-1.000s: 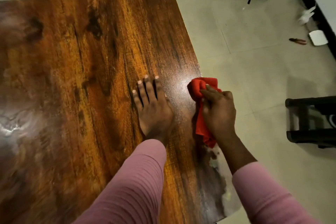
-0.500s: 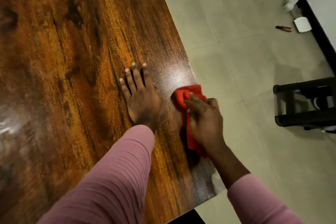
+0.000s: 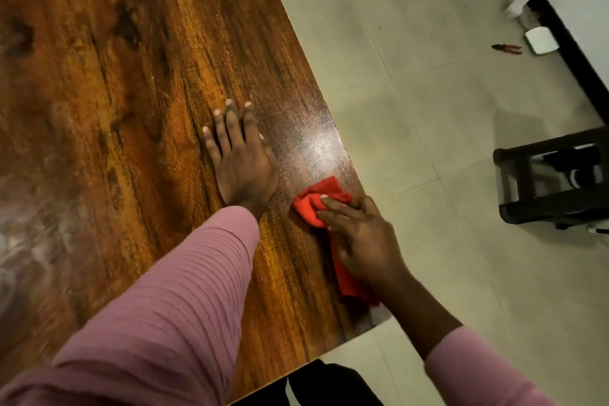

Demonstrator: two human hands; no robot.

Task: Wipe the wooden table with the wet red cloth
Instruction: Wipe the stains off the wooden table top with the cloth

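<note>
The left hand (image 3: 245,171) lies flat, fingers spread, on the glossy brown wooden table (image 3: 131,92), likely bracing the person's lean; the right hand (image 3: 362,237) grips the crumpled wet red cloth (image 3: 309,204), pressing it down by the table's near right edge to wipe there.

The crumpled red cloth (image 3: 310,207) lies bunched on the glossy, dark-grained wooden desk (image 3: 131,109), close to its right edge.

A single wide-angle head view looks steeply down, close over the right edge of the brown wood-grain table (image 3: 131,109) and the pale tiled floor (image 3: 428,142) beside it.
</note>
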